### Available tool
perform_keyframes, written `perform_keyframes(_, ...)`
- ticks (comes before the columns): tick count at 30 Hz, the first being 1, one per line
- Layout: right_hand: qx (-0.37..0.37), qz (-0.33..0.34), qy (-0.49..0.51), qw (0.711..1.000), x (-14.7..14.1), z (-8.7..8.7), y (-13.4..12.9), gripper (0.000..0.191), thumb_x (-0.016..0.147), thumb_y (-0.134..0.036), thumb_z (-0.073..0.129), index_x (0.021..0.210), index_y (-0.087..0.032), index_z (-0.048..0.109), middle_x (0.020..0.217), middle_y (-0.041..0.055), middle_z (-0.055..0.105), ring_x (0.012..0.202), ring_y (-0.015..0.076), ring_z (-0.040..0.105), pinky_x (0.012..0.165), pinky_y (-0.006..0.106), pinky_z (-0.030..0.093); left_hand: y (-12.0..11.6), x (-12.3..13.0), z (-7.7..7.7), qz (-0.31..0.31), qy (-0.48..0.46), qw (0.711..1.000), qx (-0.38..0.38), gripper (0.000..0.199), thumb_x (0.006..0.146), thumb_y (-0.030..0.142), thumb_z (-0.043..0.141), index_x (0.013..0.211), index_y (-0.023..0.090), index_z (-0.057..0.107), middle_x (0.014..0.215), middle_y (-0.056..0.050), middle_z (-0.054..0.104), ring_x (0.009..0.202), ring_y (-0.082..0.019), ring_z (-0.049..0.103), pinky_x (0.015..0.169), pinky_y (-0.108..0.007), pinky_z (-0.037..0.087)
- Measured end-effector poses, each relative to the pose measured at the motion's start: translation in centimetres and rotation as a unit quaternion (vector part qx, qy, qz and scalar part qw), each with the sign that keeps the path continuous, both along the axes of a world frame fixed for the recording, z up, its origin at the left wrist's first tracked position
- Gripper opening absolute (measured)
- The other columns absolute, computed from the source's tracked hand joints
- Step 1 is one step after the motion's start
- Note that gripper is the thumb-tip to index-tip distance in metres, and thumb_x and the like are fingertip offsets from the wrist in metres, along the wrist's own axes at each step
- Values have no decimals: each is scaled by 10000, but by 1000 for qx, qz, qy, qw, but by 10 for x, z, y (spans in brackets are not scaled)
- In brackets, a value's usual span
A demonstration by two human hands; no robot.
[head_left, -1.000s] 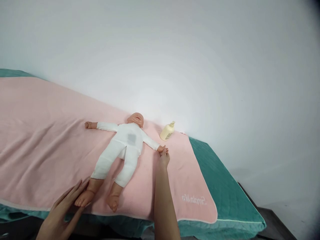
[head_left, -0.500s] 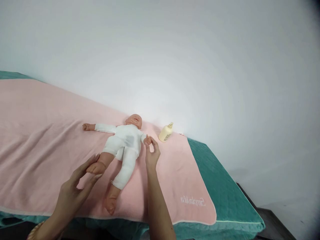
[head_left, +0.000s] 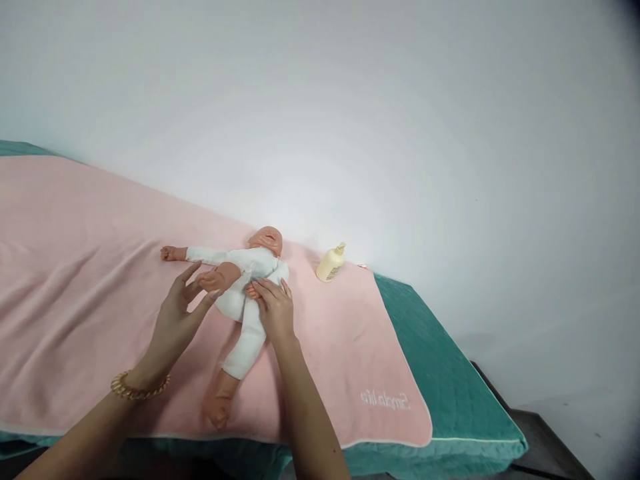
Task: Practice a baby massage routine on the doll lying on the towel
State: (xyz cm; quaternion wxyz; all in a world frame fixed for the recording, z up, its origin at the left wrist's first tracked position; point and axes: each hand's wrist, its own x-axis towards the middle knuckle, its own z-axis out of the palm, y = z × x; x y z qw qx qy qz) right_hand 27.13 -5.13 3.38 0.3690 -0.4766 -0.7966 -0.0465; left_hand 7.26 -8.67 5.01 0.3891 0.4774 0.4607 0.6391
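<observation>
A baby doll (head_left: pixel 231 308) with a white cloth body lies on its back on a pink blanket (head_left: pixel 350 347), head toward the wall. Thumb and fingers of my left hand (head_left: pixel 177 317) close around the doll's foot (head_left: pixel 213 280), whose leg is bent up over the belly. With my right hand (head_left: pixel 275 310) I grip the doll's hand (head_left: pixel 253 291), its arm drawn across the body near the raised leg. The doll's other arm (head_left: pixel 200 254) stretches out to the left, and its other leg (head_left: pixel 245 350) points toward me.
A pale yellow pump bottle (head_left: pixel 331 265) stands on the blanket right of the doll's head. Under the blanket is a green padded cover (head_left: pixel 450 380), showing at the right and along the front edge. A white wall (head_left: pixel 320 133) rises behind.
My left hand has lifted the doll's foot up and toward its belly, bending the leg. My right hand has brought the doll's hand leftward and down across its body.
</observation>
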Motion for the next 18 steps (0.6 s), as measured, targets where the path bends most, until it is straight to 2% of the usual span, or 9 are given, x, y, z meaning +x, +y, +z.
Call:
perform_keyframes(4, 2, -14, 11, 1000, -1, -4, 0, 334, 972, -147, 525, 1213, -282, 713, 1270, 20, 718, 1211, 162, 646, 1215, 424, 290, -9, 0, 4, 8, 34, 999, -15, 794, 799, 524, 698, 1478, 218, 421, 1332, -147, 658, 1304, -312, 579, 1090, -491, 477)
perform_keyframes(6, 10, -31, 66, 997, 0, -5, 0, 324, 961, -164, 521, 1205, -259, 712, 1253, 44, 725, 1212, 181, 647, 1217, 457, 278, -20, -2, 3, 19, 76, 997, -20, 768, 809, 539, 678, 1472, 246, 425, 1354, -131, 648, 1306, -331, 575, 1024, -490, 528)
perform_keyframes(8, 9, -59, 169, 984, 2, -3, -2, 312, 951, -212, 521, 1204, -223, 703, 1229, 77, 732, 1197, 205, 652, 1189, 478, 325, -34, -7, 0, 39, 130, 990, -28, 734, 814, 543, 666, 1463, 292, 435, 1382, -91, 636, 1301, -354, 575, 945, -485, 572)
perform_keyframes(10, -5, -86, 304, 949, 8, 2, -2, 332, 957, -292, 517, 1229, -183, 673, 1245, 114, 717, 1179, 220, 657, 1117, 456, 427, -49, -14, -8, 61, 180, 981, -26, 691, 818, 545, 652, 1446, 339, 450, 1370, -40, 649, 1282, -365, 589, 945, -505, 574)
perform_keyframes(13, -16, -118, 482, 868, 24, 8, 2, 400, 939, -393, 555, 1241, -142, 634, 1315, 142, 672, 1220, 225, 632, 1064, 392, 483, -72, -26, -28, 78, 229, 970, -2, 639, 821, 543, 627, 1421, 397, 462, 1309, 16, 687, 1221, -354, 635, 1010, -525, 551)
perform_keyframes(16, -12, -180, 590, 787, 50, 2, 12, 464, 871, -443, 632, 1211, -127, 625, 1317, 151, 661, 1234, 239, 624, 1076, 383, 482, -91, -38, -52, 91, 247, 965, -5, 614, 817, 532, 610, 1411, 477, 460, 1305, 65, 686, 1156, -351, 673, 981, -533, 582)
perform_keyframes(18, -19, -216, 619, 755, 68, -10, 20, 500, 865, -493, 620, 1198, -120, 614, 1282, 170, 671, 1197, 257, 645, 1024, 402, 528, -100, -45, -69, 85, 253, 964, -3, 621, 799, 521, 619, 1397, 552, 455, 1306, 104, 679, 1125, -355, 688, 948, -554, 603)
